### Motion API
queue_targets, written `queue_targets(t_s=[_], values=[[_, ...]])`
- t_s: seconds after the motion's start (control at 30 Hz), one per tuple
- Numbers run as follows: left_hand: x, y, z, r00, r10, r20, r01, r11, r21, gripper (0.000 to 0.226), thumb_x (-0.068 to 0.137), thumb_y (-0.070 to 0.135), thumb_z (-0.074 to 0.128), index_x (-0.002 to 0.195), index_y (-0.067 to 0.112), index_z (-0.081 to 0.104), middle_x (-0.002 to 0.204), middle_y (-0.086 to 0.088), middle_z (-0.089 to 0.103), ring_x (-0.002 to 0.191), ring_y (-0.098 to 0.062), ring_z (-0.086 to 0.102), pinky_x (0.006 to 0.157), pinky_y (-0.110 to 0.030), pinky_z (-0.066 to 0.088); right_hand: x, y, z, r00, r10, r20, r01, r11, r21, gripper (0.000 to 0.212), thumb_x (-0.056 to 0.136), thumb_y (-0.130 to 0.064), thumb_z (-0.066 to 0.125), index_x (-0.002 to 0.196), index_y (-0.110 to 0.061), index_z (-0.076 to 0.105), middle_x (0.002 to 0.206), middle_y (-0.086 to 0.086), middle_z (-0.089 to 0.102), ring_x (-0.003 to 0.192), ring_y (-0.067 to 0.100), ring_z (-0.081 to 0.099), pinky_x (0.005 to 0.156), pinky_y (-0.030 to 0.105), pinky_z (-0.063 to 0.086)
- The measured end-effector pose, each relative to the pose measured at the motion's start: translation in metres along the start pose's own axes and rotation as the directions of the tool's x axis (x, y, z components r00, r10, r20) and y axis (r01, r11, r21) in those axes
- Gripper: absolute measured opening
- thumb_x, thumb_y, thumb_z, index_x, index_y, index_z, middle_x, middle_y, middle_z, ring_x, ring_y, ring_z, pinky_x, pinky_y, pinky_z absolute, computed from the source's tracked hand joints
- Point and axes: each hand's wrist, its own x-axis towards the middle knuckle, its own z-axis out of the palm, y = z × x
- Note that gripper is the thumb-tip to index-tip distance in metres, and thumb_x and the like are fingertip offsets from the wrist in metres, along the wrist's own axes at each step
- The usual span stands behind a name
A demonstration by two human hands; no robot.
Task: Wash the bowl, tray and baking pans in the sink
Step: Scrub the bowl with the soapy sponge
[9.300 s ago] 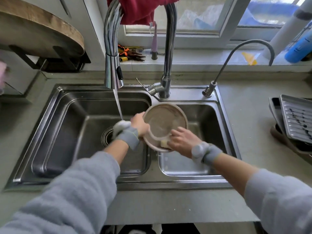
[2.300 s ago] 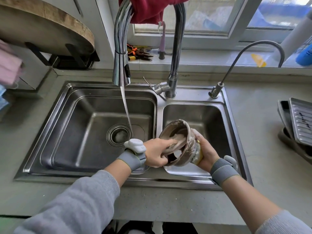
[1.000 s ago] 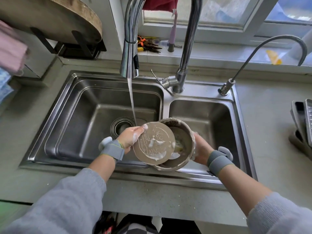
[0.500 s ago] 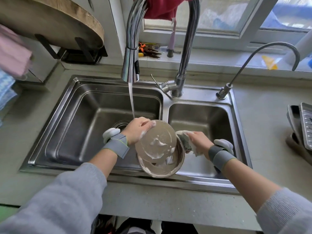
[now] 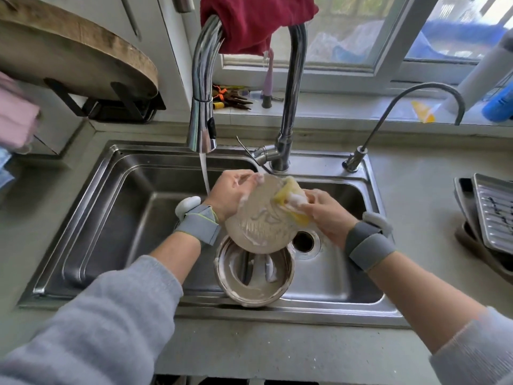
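The left hand [image 5: 231, 191] holds a round, flat, soapy plate [image 5: 259, 218] by its edge, with the fingers curled around the rim. The plate is tipped up over the middle of the sink [image 5: 116, 190]. The right hand [image 5: 326, 215] grips a yellow sponge [image 5: 288, 194] covered in white foam and presses it on the top right part of the plate. Both hands have grey bands on the wrists.

Just under the plate sits the bowl [image 5: 254, 276]. It is open side up, with soap suds inside, and it rests on the wall between the two sink tubs, near the front edge. The drain [image 5: 304, 241] of the right tub shows just beside it.

Water [image 5: 205, 173] runs down from the tall tap [image 5: 202, 107] into the left tub, close to the left hand. A dark red cloth [image 5: 255, 20] hangs over the top of the tap. A thin small tap [image 5: 399, 112] stands to the right.

Far to the right, on the table [image 5: 416, 195], the metal baking pans [image 5: 494, 209] lean in a stack. A round wooden board [image 5: 77, 54] stands at the top left.
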Motion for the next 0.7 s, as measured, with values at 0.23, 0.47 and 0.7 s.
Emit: queue_targets(t_s=[0.23, 0.47, 0.7], values=[[-0.005, -0.006, 0.0, 0.978, -0.194, -0.077, 0.172, 0.958, -0.231, 0.009, 0.09, 0.015, 0.062, 0.097, 0.009, 0.065, 0.083, -0.003, 0.067, 0.069, -0.01, 0.063, 0.065, -0.021, 0.051, -0.005, 0.01, -0.006, 0.997, 0.037, -0.067, -0.044, 0.993, -0.111, 0.016, 0.09, 0.002, 0.056, 0.104, 0.003, 0.065, 0.096, 0.018, 0.067, 0.084, 0.023, 0.065, 0.075, 0.03, 0.055], [0.02, 0.022, 0.002, 0.95, -0.156, 0.272, 0.064, 0.945, 0.321, 0.017, 0.086, 0.012, 0.067, 0.095, -0.002, 0.07, 0.082, -0.003, 0.061, 0.068, 0.001, 0.051, 0.068, -0.017, 0.041, 0.01, -0.018, 0.0, 1.0, -0.024, -0.013, 0.02, 0.964, -0.266, 0.017, 0.086, 0.007, 0.055, 0.087, -0.007, 0.064, 0.076, 0.004, 0.061, 0.068, 0.013, 0.058, 0.06, 0.021, 0.051], [-0.004, -0.029, 0.013, 0.893, -0.382, -0.238, 0.329, 0.915, -0.236, 0.016, 0.08, 0.007, 0.069, 0.07, 0.018, 0.074, 0.075, 0.0, 0.071, 0.081, -0.017, 0.064, 0.086, -0.035, 0.053, 0.012, 0.031, 0.028, 0.936, 0.178, -0.302, -0.13, 0.976, 0.174, 0.047, 0.075, -0.023, 0.062, 0.116, 0.001, 0.058, 0.112, 0.021, 0.064, 0.1, 0.03, 0.065, 0.087, 0.043, 0.055]])
